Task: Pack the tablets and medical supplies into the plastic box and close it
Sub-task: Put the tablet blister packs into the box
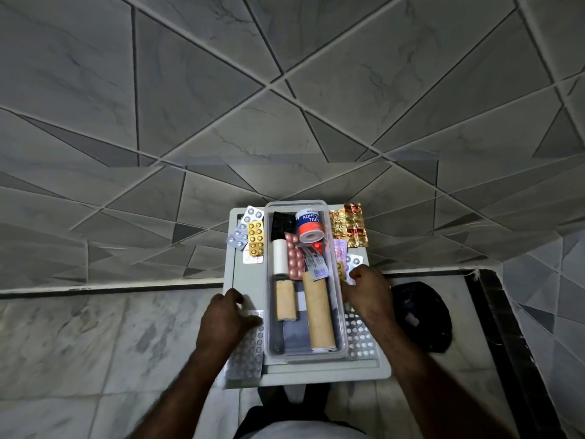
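A clear plastic box (340, 318) stands open on a small grey table (250, 280). Inside lie an adhesive tape roll (309, 224), a pink tablet strip (294, 256), a white roll (279, 256), two tan bandage rolls (319, 315) and a black item (282, 224). My right hand (367, 293) is at the box's right side, fingers closed on a small silver blister strip (352, 263). My left hand (226, 315) rests on a large silver tablet sheet (248, 353) left of the box; whether it grips the sheet is unclear. No lid is in sight.
Left of the box lie silver and yellow blister strips (253, 237). A gold and red foil strip (348, 228) lies at the far right corner, another silver sheet (361, 335) under my right wrist. A black bag (421, 315) sits on the floor to the right. Tiled floor surrounds the table.
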`<action>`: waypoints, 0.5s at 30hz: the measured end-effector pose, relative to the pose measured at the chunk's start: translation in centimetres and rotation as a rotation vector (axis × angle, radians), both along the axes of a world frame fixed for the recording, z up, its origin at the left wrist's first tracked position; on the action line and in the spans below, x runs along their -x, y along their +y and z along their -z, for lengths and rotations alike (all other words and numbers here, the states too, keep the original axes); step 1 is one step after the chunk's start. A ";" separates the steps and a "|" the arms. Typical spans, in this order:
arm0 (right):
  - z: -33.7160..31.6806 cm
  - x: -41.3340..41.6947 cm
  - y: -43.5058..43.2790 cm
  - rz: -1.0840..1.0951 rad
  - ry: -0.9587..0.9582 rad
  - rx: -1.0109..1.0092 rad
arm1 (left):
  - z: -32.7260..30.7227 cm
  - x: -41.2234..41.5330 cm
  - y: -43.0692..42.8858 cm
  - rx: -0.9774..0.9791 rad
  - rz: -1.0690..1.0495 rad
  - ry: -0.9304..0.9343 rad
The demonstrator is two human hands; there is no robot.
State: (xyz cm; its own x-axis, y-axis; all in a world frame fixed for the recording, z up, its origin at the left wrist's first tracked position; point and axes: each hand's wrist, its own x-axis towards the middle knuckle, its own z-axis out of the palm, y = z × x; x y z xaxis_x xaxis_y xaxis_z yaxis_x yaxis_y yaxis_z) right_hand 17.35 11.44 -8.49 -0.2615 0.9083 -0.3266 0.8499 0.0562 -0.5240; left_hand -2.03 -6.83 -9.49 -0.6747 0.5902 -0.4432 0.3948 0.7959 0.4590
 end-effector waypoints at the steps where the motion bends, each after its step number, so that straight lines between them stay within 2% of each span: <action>1: 0.0 0.2 -0.1 -0.017 -0.024 0.011 | -0.1 -0.3 0.0 -0.001 0.002 -0.001; 8: -0.3 0.8 0.2 -0.047 -0.130 0.047 | -0.3 -2.0 0.0 0.008 0.014 0.052; 15: -0.2 1.4 0.8 0.100 0.026 0.214 | -0.5 -1.8 0.3 0.027 -0.030 0.014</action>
